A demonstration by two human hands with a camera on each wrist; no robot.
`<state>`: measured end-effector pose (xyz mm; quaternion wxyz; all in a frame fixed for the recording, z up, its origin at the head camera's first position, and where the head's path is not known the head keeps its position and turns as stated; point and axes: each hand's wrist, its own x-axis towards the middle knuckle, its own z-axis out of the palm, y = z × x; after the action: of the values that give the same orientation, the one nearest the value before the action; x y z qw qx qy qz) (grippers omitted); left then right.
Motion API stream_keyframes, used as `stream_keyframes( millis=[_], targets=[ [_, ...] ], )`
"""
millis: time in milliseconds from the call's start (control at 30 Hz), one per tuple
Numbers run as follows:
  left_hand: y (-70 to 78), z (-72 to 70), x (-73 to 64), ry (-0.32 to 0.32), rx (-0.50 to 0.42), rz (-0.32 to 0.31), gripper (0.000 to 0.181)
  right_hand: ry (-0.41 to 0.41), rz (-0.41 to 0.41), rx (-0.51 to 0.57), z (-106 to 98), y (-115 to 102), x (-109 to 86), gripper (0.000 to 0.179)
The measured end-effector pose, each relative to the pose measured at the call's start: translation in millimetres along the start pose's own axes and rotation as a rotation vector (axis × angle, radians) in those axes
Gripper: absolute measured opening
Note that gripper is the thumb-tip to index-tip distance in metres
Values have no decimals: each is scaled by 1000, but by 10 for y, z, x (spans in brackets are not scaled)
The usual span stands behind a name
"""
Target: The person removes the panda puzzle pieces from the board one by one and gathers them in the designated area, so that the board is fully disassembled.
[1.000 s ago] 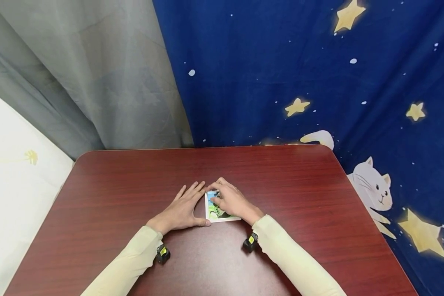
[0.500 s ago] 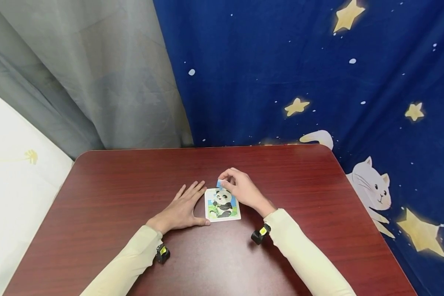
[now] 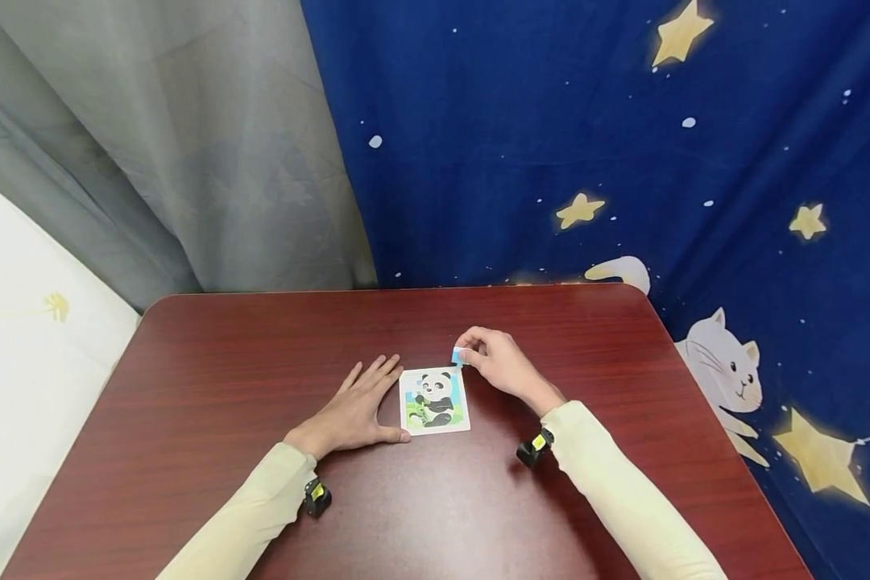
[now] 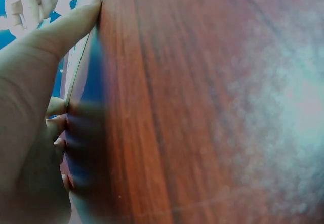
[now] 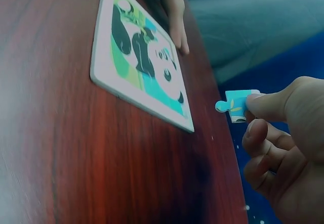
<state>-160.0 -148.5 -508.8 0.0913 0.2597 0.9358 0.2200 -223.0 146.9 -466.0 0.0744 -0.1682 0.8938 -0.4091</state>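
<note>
A square jigsaw puzzle with a panda picture and a white frame (image 3: 435,430) lies on the table in the head view. My left hand (image 3: 351,411) rests flat to its left, fingers spread, the thumb at the frame's lower left corner and a fingertip near the upper left one. Past the puzzle's upper right corner, my right hand (image 3: 506,364) pinches a small blue puzzle piece (image 5: 236,104) between thumb and fingers. In the right wrist view the piece, with a rounded knob, is held up apart from the frame. The other right fingers curl loosely below it.
The dark red wooden table (image 3: 261,346) has rounded far corners. Behind it hang a grey curtain (image 3: 261,161) and a blue curtain (image 3: 507,161) with stars and a cat. A white patterned cloth (image 3: 36,387) is at the left.
My right hand was over the puzzle, then held the blue piece up at its top edge. It has since moved right with the piece. The left hand stays in place.
</note>
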Motion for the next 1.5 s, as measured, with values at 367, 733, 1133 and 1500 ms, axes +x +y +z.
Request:
stream_keyframes(
  millis=[367, 733, 1133, 1500],
  targets=[
    [15, -16, -2, -1, 13, 2, 116, -18, 36, -54, -183, 169, 13, 5],
    [16, -26, -15, -1, 5, -3, 116, -32, 47, -76, -197, 260, 58, 5],
    [15, 1, -23, -7, -5, -5, 116, -41, 52, -100, -152, 350, 85, 6],
    [9, 7, -18, -2, -7, -5, 116, 8, -15, -199, -85, 405, 109, 7]
  ],
)
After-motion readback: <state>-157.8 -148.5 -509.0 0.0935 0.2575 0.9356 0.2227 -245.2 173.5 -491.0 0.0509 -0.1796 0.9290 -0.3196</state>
